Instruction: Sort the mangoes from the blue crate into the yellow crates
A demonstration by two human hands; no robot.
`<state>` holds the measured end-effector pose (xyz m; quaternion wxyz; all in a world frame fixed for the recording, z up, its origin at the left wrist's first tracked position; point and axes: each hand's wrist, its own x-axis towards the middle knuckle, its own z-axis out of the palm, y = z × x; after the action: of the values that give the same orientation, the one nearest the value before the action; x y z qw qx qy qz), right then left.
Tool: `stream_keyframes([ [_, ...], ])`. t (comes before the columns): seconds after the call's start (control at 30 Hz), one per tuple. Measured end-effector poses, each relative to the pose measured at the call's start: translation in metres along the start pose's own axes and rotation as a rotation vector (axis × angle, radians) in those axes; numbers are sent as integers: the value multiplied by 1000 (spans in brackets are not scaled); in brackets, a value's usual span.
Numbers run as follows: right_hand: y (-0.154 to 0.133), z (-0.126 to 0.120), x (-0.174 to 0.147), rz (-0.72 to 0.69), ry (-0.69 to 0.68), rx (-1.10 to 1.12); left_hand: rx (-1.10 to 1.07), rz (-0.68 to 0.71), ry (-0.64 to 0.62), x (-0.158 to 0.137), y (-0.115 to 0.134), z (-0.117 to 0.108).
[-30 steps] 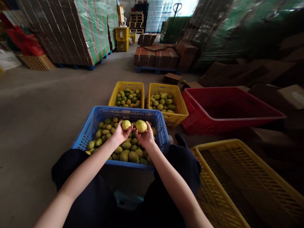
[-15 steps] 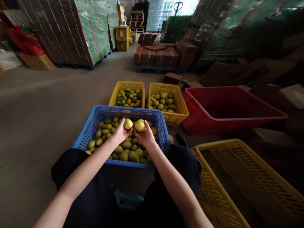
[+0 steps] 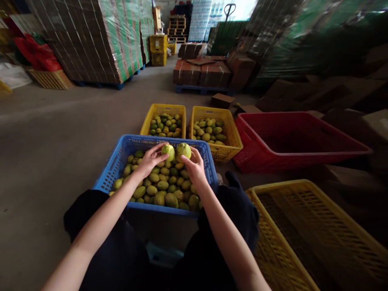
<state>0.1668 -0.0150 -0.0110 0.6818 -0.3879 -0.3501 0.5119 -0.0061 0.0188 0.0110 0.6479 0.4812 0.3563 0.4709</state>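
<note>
A seated worker lifts two yellow-green fruits above a blue crate [image 3: 112,165] on a warehouse floor [image 3: 75,113], with dark-clad knees to either side of it. The left hand [image 3: 150,159] has its fingers and thumb curled around the left fruit [image 3: 168,152]; the right hand [image 3: 195,165] grips the right fruit [image 3: 184,150], thumb toward the wearer. The pair are side by side over the far half of the crate, so close that whether they touch cannot be told. Below them lies a bed of similar fruit [image 3: 162,186], some greener, some yellower.

The step in hand appears to be a close look at both pieces, turned up for viewing. The next move seems to call for a secure hold on each fruit, and for the fingers to open only once it is low over a resting place, to spare the skin from bruising.

Just beyond the blue crate stand a left yellow crate [image 3: 147,120] and a right yellow crate [image 3: 222,153], both holding fruit. A red crate [image 3: 273,162] sits farther right.
</note>
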Motion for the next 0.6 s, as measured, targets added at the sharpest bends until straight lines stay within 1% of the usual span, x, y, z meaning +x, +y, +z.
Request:
stream_keyframes([
  [0.07, -3, 0, 1, 42, -21, 42, -83, -68, 23, -1, 4, -1],
  [0.17, -8, 2, 1, 180, -66, 170, -265, -194, 77, -3, 8, 0],
  [0.27, -9, 5, 1, 347, -51, 313, -406, -331, 117, -3, 10, 2],
  [0.33, -10, 7, 2, 433, -26, 348, -454, -376, 140, -3, 10, 4],
  [0.4, -9, 8, 2, 478, -12, 355, -483, -395, 164, -2, 8, 5],
  [0.5, -8, 8, 1, 499, -13, 365, -499, -422, 186, 0, 5, 6],
  [0.6, -4, 8, -2, 507, -19, 329, -519, -428, 116, 0, 3, 7],
])
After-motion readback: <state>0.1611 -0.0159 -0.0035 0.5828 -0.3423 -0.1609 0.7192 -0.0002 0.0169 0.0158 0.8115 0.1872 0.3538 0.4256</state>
